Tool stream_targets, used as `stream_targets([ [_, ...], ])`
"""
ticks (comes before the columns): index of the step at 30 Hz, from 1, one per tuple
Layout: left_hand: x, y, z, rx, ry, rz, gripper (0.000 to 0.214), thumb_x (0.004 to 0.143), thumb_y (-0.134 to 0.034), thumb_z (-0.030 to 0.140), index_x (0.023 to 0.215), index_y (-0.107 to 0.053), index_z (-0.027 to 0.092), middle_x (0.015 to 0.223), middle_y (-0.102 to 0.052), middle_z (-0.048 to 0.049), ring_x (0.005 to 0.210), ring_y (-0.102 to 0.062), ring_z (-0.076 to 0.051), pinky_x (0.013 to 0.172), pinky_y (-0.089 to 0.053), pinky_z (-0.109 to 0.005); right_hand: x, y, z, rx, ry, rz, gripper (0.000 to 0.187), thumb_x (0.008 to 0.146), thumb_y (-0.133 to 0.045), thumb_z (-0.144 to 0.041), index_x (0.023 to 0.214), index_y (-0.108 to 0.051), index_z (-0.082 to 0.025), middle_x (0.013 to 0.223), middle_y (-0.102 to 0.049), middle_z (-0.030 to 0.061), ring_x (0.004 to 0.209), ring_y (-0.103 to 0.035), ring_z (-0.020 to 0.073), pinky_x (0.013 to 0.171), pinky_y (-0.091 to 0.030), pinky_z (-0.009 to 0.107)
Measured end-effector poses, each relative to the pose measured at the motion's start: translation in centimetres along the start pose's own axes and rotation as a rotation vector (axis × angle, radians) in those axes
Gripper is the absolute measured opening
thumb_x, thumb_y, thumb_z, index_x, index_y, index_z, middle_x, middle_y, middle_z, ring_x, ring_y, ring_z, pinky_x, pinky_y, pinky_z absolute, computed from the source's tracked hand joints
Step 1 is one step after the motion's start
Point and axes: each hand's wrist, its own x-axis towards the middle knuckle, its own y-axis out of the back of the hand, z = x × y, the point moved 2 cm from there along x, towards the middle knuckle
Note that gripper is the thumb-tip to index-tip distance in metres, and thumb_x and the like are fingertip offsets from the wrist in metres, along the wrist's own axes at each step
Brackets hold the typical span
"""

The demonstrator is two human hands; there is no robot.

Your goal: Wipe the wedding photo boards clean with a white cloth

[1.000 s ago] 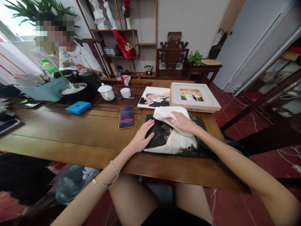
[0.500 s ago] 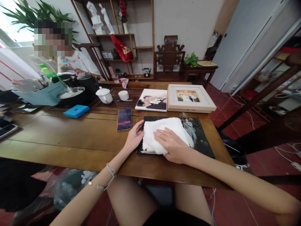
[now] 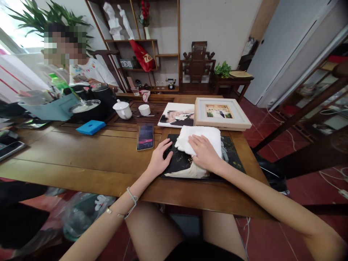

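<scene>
The dark photo panel [image 3: 179, 162] lies flat at the right end of the wooden surface [image 3: 81, 152], close to its near edge and not far from its right edge. The left hand [image 3: 160, 161] rests on the panel's left border, fingers straight and released. The right hand [image 3: 204, 154] presses flat on a folded white towel [image 3: 199, 137] that covers the panel's far half, fingers spread and gripping nothing. The towel looks thick and clean. A light framed picture [image 3: 221, 113] sits just beyond it, perhaps touching. A phone [image 3: 145, 137] lies just left of the panel, with bare wood beyond it.
</scene>
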Motion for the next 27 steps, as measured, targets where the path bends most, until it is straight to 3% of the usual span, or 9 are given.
stream_targets([
  [4,0.0,-0.1,-0.4,-0.02,-0.026,-0.019,0.039,0.086,-0.051,0.022,0.123,-0.062,0.016,0.139,-0.055,-0.0147,0.131,-0.05,-0.028,0.11,-0.041,-0.048,-3.0,0.5,-3.9,0.04,0.174,-0.112,0.067,0.066,-0.052,-0.011,0.132,-0.05,0.0,0.146,-0.043,0.023,0.138,-0.033,0.0349,0.115,-0.02,0.053],
  [7,0.0,-0.2,-0.4,-0.015,-0.037,-0.025,0.039,0.086,-0.05,0.022,0.123,-0.062,0.014,0.139,-0.055,-0.016,0.132,-0.05,-0.028,0.11,-0.041,-0.048,-4.9,1.2,-4.7,0.104,0.256,-0.123,0.07,0.064,-0.051,-0.012,0.133,-0.05,-0.004,0.146,-0.045,0.0197,0.139,-0.033,0.0314,0.116,-0.022,0.05],
  [10,0.0,-0.1,-0.2,0.008,-0.037,-0.009,0.038,0.086,-0.052,0.024,0.12,-0.063,0.013,0.138,-0.056,-0.0168,0.131,-0.05,-0.029,0.11,-0.041,-0.05,-4.8,1.6,-2.3,0.147,0.194,-0.101,0.069,0.065,-0.05,-0.012,0.134,-0.051,-0.006,0.141,-0.051,0.0169,0.134,-0.041,0.0289,0.113,-0.03,0.047],
  [14,0.0,0.0,0.1,0.004,-0.019,-0.006,0.038,0.085,-0.056,0.028,0.12,-0.064,0.014,0.138,-0.056,-0.0171,0.13,-0.052,-0.029,0.11,-0.041,-0.05,-2.1,1.5,2.6,0.063,-0.027,-0.015,0.06,0.072,-0.048,-0.013,0.132,-0.052,-0.005,0.137,-0.055,0.0206,0.128,-0.049,0.032,0.107,-0.037,0.049],
  [17,0.0,0.1,0.4,-0.001,-0.021,-0.013,0.039,0.085,-0.057,0.028,0.121,-0.064,0.015,0.139,-0.055,-0.0166,0.131,-0.051,-0.029,0.11,-0.041,-0.05,-0.5,1.1,3.9,0.003,-0.126,0.034,0.056,0.075,-0.046,-0.013,0.129,-0.054,-0.004,0.134,-0.057,0.0223,0.126,-0.05,0.0329,0.106,-0.037,0.049],
  [21,-0.1,0.0,0.3,-0.015,-0.04,-0.018,0.039,0.084,-0.057,0.025,0.122,-0.063,0.018,0.136,-0.058,-0.0132,0.132,-0.049,-0.029,0.11,-0.04,-0.052,-1.2,0.5,0.8,-0.011,-0.045,-0.015,0.062,0.069,-0.049,-0.011,0.129,-0.053,-0.003,0.14,-0.05,0.0229,0.133,-0.041,0.0341,0.111,-0.028,0.053],
  [24,-0.1,0.0,0.1,-0.031,-0.05,-0.042,0.042,0.083,-0.057,0.023,0.124,-0.062,0.018,0.138,-0.057,-0.0137,0.134,-0.047,-0.031,0.111,-0.039,-0.053,-3.4,0.7,-2.6,0.032,0.143,-0.099,0.068,0.064,-0.05,-0.01,0.131,-0.05,0.0,0.145,-0.045,0.0233,0.138,-0.035,0.0341,0.114,-0.023,0.054],
  [27,-0.2,0.0,0.1,-0.043,-0.058,-0.067,0.044,0.082,-0.057,0.022,0.126,-0.061,0.016,0.14,-0.054,-0.0149,0.135,-0.044,-0.032,0.111,-0.038,-0.052,-5.1,1.3,-3.6,0.116,0.271,-0.125,0.071,0.062,-0.05,-0.011,0.133,-0.05,-0.002,0.145,-0.045,0.0203,0.139,-0.034,0.031,0.115,-0.024,0.051],
])
